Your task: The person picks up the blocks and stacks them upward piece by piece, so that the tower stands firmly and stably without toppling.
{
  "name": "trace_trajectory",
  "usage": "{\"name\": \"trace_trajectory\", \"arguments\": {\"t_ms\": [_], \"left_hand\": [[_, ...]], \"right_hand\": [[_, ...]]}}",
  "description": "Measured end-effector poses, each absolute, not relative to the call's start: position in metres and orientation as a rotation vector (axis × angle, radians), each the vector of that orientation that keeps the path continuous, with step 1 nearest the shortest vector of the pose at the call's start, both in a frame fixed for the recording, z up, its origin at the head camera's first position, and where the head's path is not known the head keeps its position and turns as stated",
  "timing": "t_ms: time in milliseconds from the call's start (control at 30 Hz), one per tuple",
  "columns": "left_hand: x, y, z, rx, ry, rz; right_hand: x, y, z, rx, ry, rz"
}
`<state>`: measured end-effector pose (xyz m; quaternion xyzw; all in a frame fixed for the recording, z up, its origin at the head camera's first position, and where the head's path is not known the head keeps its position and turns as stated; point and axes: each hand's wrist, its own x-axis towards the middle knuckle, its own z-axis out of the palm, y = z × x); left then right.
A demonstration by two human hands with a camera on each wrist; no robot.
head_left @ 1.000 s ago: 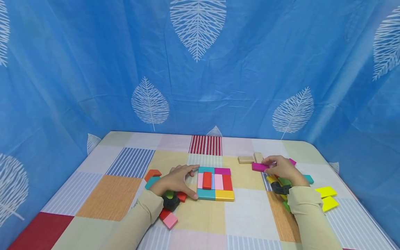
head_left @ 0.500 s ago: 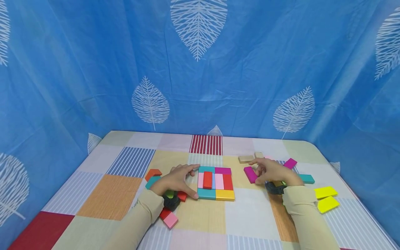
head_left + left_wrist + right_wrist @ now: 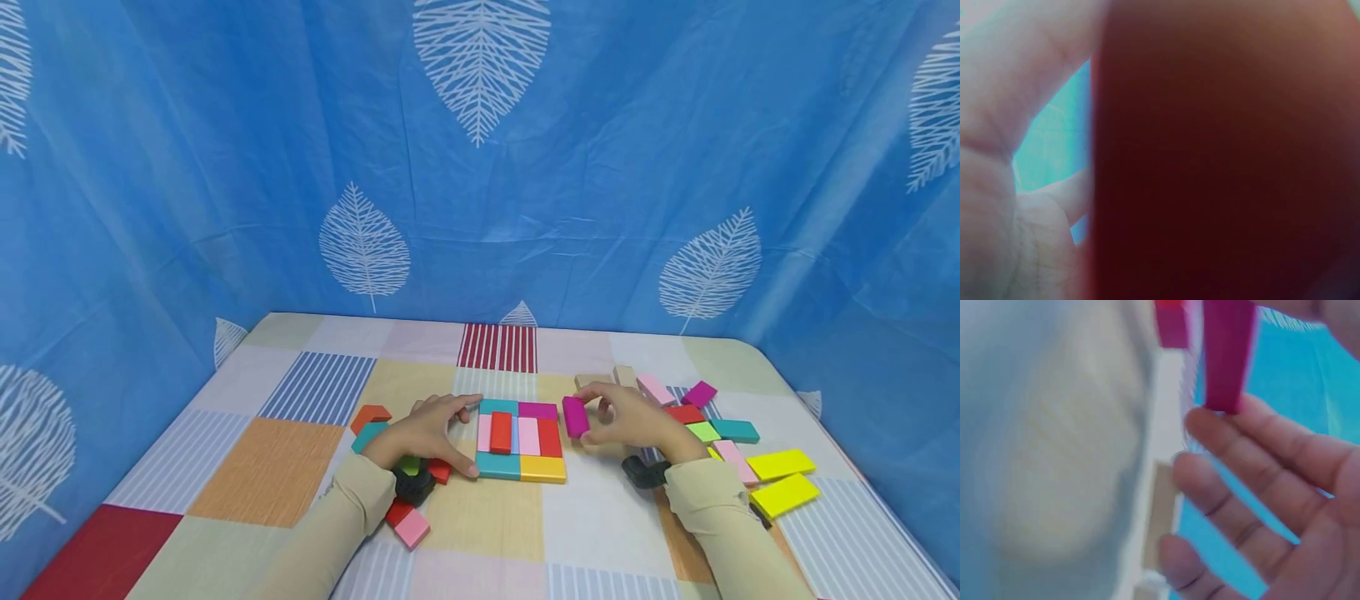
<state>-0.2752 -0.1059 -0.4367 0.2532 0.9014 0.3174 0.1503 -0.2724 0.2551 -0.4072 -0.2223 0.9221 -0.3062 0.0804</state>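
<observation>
Pinching a magenta block [image 3: 575, 417] between thumb and fingertips, the right hand [image 3: 628, 419] carries this smooth, painted rectangular piece just off the right edge of the flat block square [image 3: 519, 437], a tight patch of teal, pink, red, magenta and yellow pieces on the checked cloth-covered table [image 3: 247, 475]. The left hand [image 3: 425, 433] rests with fingers spread and relaxed against the square's left side, thumb at its near corner, holding nothing. Loose blocks [image 3: 720, 433] lie scattered right of the right hand, with two yellow slabs [image 3: 782, 479] nearer the table's right edge; other pieces sit partly hidden under the left wrist. Compared with half a second ago, the magenta block has travelled left from above the bare yellow patch to just beside the square and now stands more upright, and the moving arm has uncovered several scattered pieces; the left hand has not shifted. From the left wrist, a dark red blur fills most of the frame, with only palm [image 3: 997, 187] and a sliver of teal visible. From the right wrist, the magenta block [image 3: 1227, 353] appears blurred, gripped at the fingertips [image 3: 1235, 434], its upper end cut off.
</observation>
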Motion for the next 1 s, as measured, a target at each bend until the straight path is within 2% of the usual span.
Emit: {"name": "trace_trajectory", "arguments": {"t_ms": [233,567,1000], "left_hand": [[-0.275,-0.105,-0.436,0.74,2.59,0.907],[-0.275,-0.105,-0.435,0.721,2.59,0.905],[-0.274,-0.104,-0.434,0.709,2.587,0.903]], "right_hand": [[-0.265,0.236,-0.419,-0.814,2.771,-0.994],[-0.254,0.21,-0.413,-0.748,2.833,-0.863],[-0.252,0.207,-0.414,-0.711,2.801,-0.861]]}}
